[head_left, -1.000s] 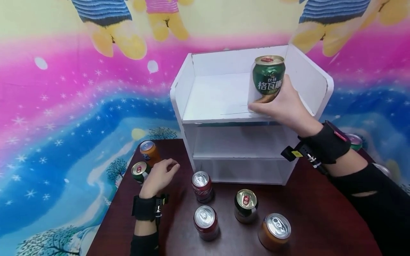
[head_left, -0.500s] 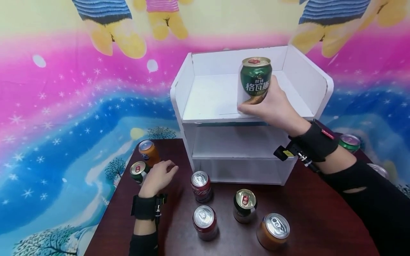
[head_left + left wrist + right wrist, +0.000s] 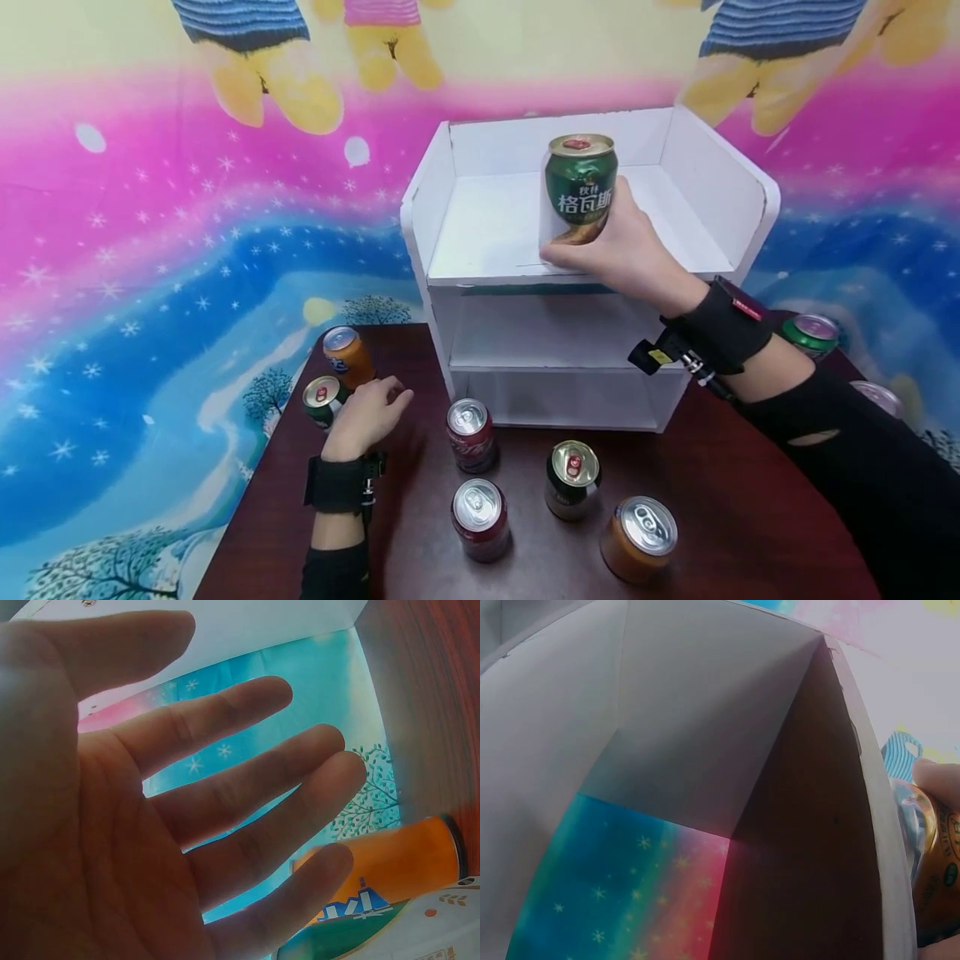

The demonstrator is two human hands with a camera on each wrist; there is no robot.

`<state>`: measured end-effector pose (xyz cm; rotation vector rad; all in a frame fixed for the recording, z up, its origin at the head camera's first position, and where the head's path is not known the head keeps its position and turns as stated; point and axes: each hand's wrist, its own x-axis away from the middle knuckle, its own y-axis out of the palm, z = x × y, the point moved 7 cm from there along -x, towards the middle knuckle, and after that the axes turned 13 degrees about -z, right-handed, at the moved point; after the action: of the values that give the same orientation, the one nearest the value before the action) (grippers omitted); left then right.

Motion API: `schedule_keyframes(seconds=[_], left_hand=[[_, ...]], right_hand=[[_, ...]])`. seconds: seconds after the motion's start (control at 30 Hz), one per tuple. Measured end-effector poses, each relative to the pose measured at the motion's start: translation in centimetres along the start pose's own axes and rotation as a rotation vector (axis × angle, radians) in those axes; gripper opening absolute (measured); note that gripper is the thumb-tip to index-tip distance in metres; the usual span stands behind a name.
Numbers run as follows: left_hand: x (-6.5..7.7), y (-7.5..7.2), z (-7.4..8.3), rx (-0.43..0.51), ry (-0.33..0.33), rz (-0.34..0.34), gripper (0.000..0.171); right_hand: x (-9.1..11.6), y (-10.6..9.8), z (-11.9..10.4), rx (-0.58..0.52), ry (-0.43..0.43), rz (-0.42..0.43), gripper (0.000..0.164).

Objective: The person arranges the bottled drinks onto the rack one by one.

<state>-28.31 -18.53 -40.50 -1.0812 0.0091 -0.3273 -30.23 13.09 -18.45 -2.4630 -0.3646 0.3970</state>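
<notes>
A green and gold kvass can (image 3: 581, 187) is upright at the front of the white rack's top shelf (image 3: 487, 225). My right hand (image 3: 633, 250) grips it from the right, thumb across its lower front; whether its base touches the shelf I cannot tell. In the right wrist view the can (image 3: 937, 874) shows only partly, at the right edge. Over the table's left side, my left hand (image 3: 369, 418) holds nothing, its fingers spread in the left wrist view. Close beside it stand a green can (image 3: 322, 402) and an orange soda can (image 3: 349, 358).
Two red cans (image 3: 480, 521) stand before the rack, with a dark can (image 3: 573, 487) and an orange can (image 3: 637, 546) to their right. Beyond my right arm are a green can (image 3: 812, 335) and a partly hidden can (image 3: 877, 398). Two lower shelves (image 3: 555, 333) lie beneath the top one.
My right hand has moved left along the top shelf with the kvass can, which stays upright in its grip. My left hand has hardly moved.
</notes>
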Motion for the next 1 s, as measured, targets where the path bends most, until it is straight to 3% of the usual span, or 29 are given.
schedule_keyframes(seconds=[0.37, 0.77, 1.0], left_hand=[[0.1, -0.1, 0.3, -0.001, 0.006, -0.008, 0.030], [0.2, -0.1, 0.4, 0.000, -0.007, -0.030, 0.034], [0.2, 0.1, 0.1, 0.013, -0.014, -0.041, 0.032]], right_hand=[[-1.0, 1.1, -0.6, 0.022, -0.020, -0.039, 0.096], [-2.3, 2.5, -1.2, -0.069, -0.031, -0.163, 0.087], [-3.0, 3.6, -1.8, -0.061, -0.052, -0.196, 0.084]])
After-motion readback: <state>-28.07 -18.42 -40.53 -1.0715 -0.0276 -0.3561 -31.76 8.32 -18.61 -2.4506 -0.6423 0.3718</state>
